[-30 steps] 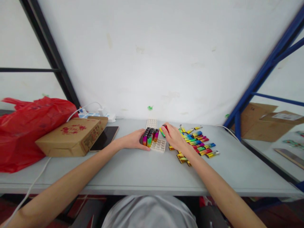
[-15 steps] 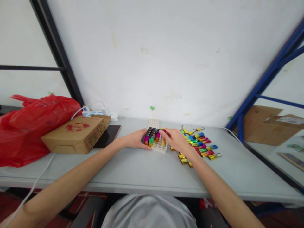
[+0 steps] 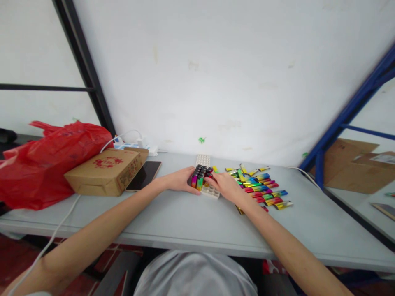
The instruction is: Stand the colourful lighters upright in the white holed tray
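Note:
Cigarette lighters (image 3: 197, 181) with shiny rainbow bodies and black tops stand upright in rows in a white tray with holes (image 3: 210, 192). My left hand (image 3: 180, 179) is cupped around the left side of this group, its thumb along the near side and its fingers behind. Over the right side of the tray, my right hand (image 3: 226, 185) is closed at the standing lighters. A yellow-green lighter (image 3: 215, 169) shows at its fingers, which are partly hidden. Right of that hand lies a loose pile of colourful lighters (image 3: 262, 189).
On the left are a cardboard box (image 3: 106, 170), a red plastic bag (image 3: 61, 160), a dark phone or tablet (image 3: 145, 176) and a white power strip (image 3: 151, 150) with cables. A wall stands behind the table (image 3: 179, 222); a blue metal frame (image 3: 319, 164) rises at right.
My right hand has shifted slightly and its thumb now sits lower among the standing lighters. My left hand keeps its place on the group. The whole view has swung slightly left.

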Available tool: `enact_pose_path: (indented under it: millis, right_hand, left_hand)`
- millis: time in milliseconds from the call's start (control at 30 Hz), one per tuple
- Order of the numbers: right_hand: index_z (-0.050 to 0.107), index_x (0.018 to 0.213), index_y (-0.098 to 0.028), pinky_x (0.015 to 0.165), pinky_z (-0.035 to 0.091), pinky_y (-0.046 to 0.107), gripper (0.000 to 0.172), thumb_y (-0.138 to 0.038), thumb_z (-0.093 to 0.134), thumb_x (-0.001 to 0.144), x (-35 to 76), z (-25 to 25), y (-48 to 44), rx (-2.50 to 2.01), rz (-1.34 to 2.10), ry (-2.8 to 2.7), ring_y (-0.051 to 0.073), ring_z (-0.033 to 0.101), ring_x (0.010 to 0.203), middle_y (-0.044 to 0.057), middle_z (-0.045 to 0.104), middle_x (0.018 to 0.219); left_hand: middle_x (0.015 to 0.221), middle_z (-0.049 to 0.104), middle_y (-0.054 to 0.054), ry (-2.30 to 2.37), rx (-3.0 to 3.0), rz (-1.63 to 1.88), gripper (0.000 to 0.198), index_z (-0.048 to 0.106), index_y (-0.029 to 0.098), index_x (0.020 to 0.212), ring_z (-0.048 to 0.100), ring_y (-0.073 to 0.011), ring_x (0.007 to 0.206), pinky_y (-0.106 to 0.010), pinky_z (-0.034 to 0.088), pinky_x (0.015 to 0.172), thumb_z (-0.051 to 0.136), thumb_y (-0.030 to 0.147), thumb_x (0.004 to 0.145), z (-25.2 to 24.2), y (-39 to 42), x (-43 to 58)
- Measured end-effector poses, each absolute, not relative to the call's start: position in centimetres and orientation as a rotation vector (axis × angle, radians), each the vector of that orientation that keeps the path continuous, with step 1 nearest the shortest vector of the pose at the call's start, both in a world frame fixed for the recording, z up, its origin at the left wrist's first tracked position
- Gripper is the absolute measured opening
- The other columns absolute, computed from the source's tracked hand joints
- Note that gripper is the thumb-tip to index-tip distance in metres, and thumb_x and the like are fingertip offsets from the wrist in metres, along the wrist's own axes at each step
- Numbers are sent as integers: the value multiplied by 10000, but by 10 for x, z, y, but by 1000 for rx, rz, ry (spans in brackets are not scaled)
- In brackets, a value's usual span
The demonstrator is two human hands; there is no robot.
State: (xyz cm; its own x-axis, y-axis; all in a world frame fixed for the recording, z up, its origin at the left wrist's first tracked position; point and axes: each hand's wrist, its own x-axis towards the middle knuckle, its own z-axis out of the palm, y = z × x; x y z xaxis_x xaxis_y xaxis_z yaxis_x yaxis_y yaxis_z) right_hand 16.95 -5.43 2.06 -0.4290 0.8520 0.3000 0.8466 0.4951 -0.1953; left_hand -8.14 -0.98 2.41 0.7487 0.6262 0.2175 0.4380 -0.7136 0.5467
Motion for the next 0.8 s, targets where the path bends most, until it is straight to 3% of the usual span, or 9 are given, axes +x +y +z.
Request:
enact_pose_path:
  millis: [100, 233, 400, 500, 633, 800]
  right_hand:
    - [729, 914, -239, 652, 368, 289, 433, -544, 491, 1108, 177, 29, -56, -1376, 78, -2402, 217, 660, 714, 56, 727, 778]
    - [708, 831, -236, 728, 388, 291, 532, -456, 351, 1159, 202, 38, -49, -1320, 110, -2279, 208, 656, 743, 41, 718, 766]
    - [758, 995, -182, 861, 443, 315, 287, -302, 518, 1099, 231, 32, -31, -1458, -84, -2214, 235, 676, 918, 100, 754, 978]
    - [783, 1077, -177, 953, 452, 346, 279, -360, 572, 1083, 230, 25, -27, -1569, -137, -2214, 256, 674, 1038, 120, 756, 1082]
    - [807, 1044, -193, 1012, 435, 406, 361, -504, 623, 1048, 211, 18, -28, -1673, -236, -2196, 304, 639, 1152, 140, 737, 1180]
    - [806, 997, -194, 1017, 431, 441, 318, -477, 663, 1021, 196, 12, -29, -1798, -237, -2220, 312, 638, 1141, 145, 728, 1159]
  left_hand:
    - [1364, 683, -111, 810, 2466, 541, 850, 596, 209, 1411, 658, -355, 1239, -466, 505, 1126, 908, 605, 727, 24, -9, -82]
    - [1403, 659, -116, 823, 2462, 500, 840, 589, 211, 1432, 632, -355, 1287, -459, 480, 1159, 904, 579, 746, 23, -7, -83]
    - [1404, 657, -126, 830, 2443, 503, 875, 587, 213, 1440, 630, -356, 1279, -469, 475, 1154, 921, 583, 721, 20, -5, -84]
    - [1391, 665, -119, 827, 2434, 524, 876, 591, 224, 1439, 639, -346, 1263, -459, 480, 1140, 919, 597, 717, 20, -5, -83]
    - [1413, 654, -117, 832, 2440, 515, 861, 590, 225, 1439, 630, -348, 1281, -462, 469, 1161, 916, 581, 725, 21, -6, -82]
    - [1405, 657, -106, 837, 2452, 501, 862, 582, 225, 1444, 630, -350, 1293, -452, 469, 1174, 910, 584, 732, 23, -8, -82]
